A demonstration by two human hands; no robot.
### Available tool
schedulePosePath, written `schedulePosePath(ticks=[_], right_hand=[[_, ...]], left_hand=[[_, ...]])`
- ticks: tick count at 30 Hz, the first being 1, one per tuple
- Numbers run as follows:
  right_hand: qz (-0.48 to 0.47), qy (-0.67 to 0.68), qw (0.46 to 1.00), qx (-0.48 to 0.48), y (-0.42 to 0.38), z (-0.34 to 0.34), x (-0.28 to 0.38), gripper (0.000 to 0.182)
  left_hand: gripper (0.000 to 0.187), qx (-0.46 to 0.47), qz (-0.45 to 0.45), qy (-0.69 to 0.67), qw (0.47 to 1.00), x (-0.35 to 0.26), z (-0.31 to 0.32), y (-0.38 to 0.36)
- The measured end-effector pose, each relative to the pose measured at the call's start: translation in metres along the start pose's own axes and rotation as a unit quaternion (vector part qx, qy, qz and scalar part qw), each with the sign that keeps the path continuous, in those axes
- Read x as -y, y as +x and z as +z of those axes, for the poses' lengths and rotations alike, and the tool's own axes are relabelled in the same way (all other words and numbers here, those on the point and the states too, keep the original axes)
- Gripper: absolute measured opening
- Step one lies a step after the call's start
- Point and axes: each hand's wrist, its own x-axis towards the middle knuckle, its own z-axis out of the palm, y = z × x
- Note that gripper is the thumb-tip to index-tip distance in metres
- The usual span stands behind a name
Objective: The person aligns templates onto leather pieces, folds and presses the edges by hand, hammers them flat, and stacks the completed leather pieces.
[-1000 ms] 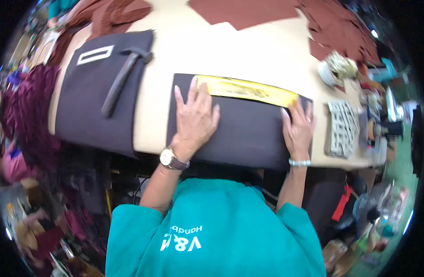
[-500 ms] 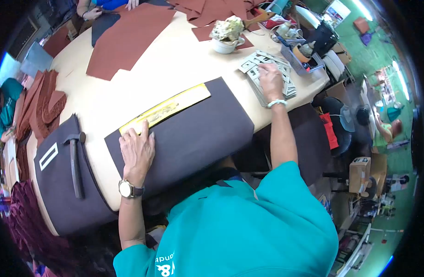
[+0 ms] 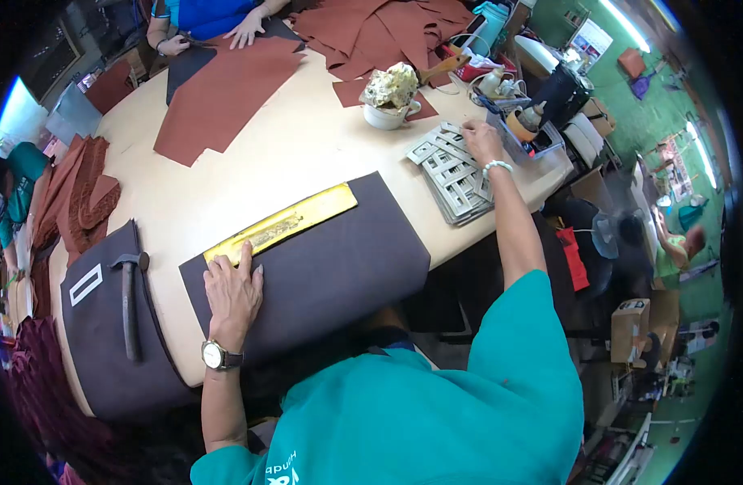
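Note:
My left hand (image 3: 232, 299) lies with its fingers spread on a dark sheet (image 3: 331, 275), which looks like leather. Its fingertips touch the lower end of a yellow strip (image 3: 282, 226) with a stained middle, lying along the sheet's far edge. My right hand (image 3: 485, 144) is at the far right edge of a stack of pale, frame-shaped pieces (image 3: 451, 174). Its fingers are pinched together at the end of one piece; the fingertips are partly hidden. Left of my left hand, a hammer (image 3: 129, 303) and one pale rectangular frame (image 3: 86, 284) rest on another dark sheet (image 3: 105, 356).
A white cup (image 3: 384, 118) holding a crusted yellowish mass and a brush (image 3: 444, 68) stands beyond the sheet. Reddish-brown pieces (image 3: 226, 101) lie at the back, where another person's hands (image 3: 246, 28) work. A plastic bin (image 3: 541, 158) sits beside the stack.
My right hand has moved toward the far right side of the stack, and the top pieces lie differently. My left hand stays on the yellow strip. The view has shifted slightly.

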Motion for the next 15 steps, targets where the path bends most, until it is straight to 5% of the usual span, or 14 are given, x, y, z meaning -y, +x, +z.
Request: schedulePosePath(ticks=[7,15], right_hand=[[0.058,-0.102,0.991,0.063,0.025,0.033,0.038,0.043],[-0.082,-0.273,0.957,-0.055,0.029,-0.014,0.075,0.014]], left_hand=[[0.048,-0.037,0.011,0.023,0.999,0.001,0.006,-0.002],[0.048,-0.019,0.008,0.008,1.000,0.000,0.003,-0.002]])
